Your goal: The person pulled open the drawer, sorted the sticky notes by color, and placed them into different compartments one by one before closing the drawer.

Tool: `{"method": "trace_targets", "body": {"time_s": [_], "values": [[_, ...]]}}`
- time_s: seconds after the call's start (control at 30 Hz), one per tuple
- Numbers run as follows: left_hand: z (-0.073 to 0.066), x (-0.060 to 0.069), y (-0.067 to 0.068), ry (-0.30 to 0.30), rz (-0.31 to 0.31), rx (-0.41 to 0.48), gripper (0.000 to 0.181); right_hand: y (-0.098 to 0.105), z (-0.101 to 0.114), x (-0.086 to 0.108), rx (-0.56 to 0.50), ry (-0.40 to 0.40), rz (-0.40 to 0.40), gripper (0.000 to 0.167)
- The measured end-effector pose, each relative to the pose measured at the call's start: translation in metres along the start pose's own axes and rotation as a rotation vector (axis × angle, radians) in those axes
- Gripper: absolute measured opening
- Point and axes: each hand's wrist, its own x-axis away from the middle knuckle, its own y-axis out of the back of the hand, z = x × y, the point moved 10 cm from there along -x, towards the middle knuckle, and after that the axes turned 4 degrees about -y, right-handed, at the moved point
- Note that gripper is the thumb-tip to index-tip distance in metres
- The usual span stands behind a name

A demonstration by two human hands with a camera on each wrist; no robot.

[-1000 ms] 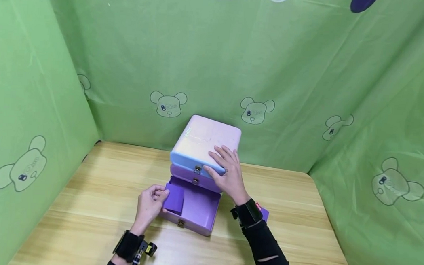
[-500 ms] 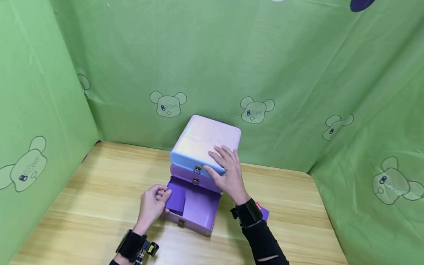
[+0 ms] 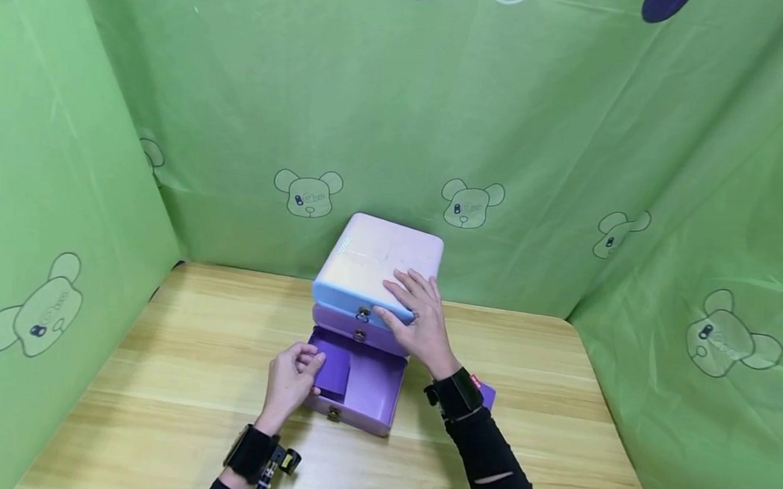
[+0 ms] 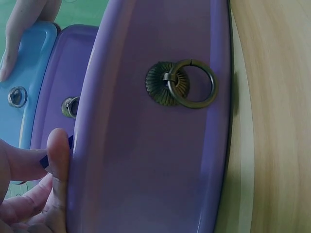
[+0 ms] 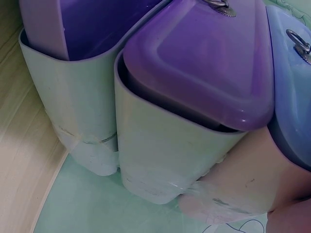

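In the head view a small chest of drawers (image 3: 380, 251) stands at the table's back, its pale top over a blue drawer front (image 3: 336, 296) and a purple one (image 3: 386, 337). The bottom purple drawer (image 3: 374, 394) is pulled out. My left hand (image 3: 289, 380) pinches a flat purple card-like piece (image 3: 333, 375) between thumb and fingers, over the drawer's left side. In the left wrist view only a dark sliver of the piece shows beside the fingertips. My right hand (image 3: 420, 322) rests spread on the chest's top right front corner, thumb on the blue front.
A second purple piece with a red tag (image 3: 476, 382) lies on the wooden table (image 3: 543, 403), partly hidden behind my right wrist. Brass ring pulls (image 4: 194, 83) hang on the drawer fronts. Green printed cloth (image 3: 399, 125) encloses the back and sides.
My left hand has moved slightly right with the purple piece, bringing it farther over the open drawer. The right hand and the chest stay where they were.
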Motion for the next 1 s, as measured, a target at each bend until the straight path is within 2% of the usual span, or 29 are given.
{"method": "trace_targets", "body": {"time_s": [0.3, 0.5, 0.8, 1.0], "values": [[-0.003, 0.001, -0.008, -0.029, 0.011, -0.009, 0.019, 0.0, -0.001, -0.001, -0.003, 0.0, 0.0, 0.051], [-0.001, 0.0, -0.013, -0.039, 0.021, -0.037, 0.017, 0.0, 0.0, 0.0, 0.0, 0.006, -0.004, 0.051], [-0.006, 0.001, -0.019, -0.068, 0.03, -0.105, 0.018, -0.001, 0.001, 0.0, 0.006, 0.016, -0.01, 0.052], [-0.008, 0.001, -0.023, -0.073, 0.035, -0.12, 0.018, -0.001, 0.0, 0.0, 0.006, 0.012, -0.011, 0.052]]}}
